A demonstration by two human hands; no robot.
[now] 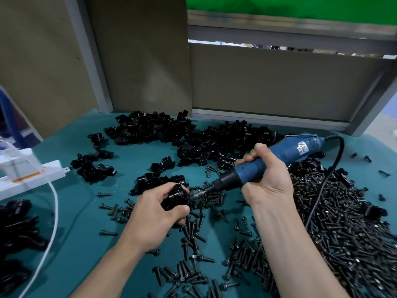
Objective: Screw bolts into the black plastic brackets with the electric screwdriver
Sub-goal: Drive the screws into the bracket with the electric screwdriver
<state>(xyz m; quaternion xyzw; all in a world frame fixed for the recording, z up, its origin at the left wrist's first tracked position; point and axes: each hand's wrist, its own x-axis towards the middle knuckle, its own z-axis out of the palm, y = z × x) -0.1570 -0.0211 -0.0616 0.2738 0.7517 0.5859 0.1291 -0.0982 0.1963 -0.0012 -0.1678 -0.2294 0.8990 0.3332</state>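
My left hand (pixel 156 214) grips a black plastic bracket (pixel 175 198) just above the green table. My right hand (pixel 266 177) holds the blue electric screwdriver (pixel 268 162) by its body. The tool slants down to the left, and its metal bit (pixel 198 194) meets the right side of the bracket. Any bolt at the tip is hidden by the bit and the bracket. Loose black bolts (pixel 335 222) lie heaped at the right and scattered under both hands. More black brackets (pixel 193 136) are piled at the back of the table.
The screwdriver's black cord (pixel 326 181) loops over the bolt heap to the right. A white power strip (pixel 30 175) with a white cable (pixel 53 218) lies at the left edge. More black parts (pixel 17 229) sit at the lower left. Grey panels stand behind the table.
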